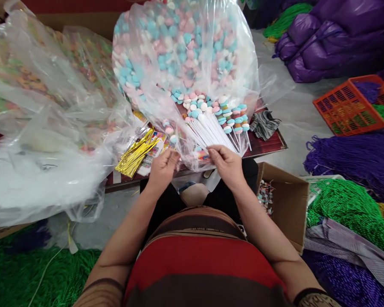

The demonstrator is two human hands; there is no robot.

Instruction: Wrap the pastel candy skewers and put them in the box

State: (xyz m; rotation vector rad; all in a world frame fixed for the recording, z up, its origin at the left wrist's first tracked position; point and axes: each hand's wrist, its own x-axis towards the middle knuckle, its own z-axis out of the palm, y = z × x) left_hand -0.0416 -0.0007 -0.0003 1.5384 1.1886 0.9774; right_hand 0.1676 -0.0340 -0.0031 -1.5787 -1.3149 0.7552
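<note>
My left hand is closed in a pinch at the table's front edge, right of a bundle of gold twist ties. What its fingers hold is too small to make out. Close above it lie a few pink, white and blue candies on clear plastic. My right hand has thumb and forefinger pressed together by the lower ends of a pile of white sticks; anything between them is hidden. Several finished candy skewers lie beyond it, beside loose candies.
A big clear bag of pastel candies fills the table's back. More plastic bags stand left. A dark grey cloth lies at the table's right corner. An open cardboard box holds skewers. Right are an orange crate and green strands.
</note>
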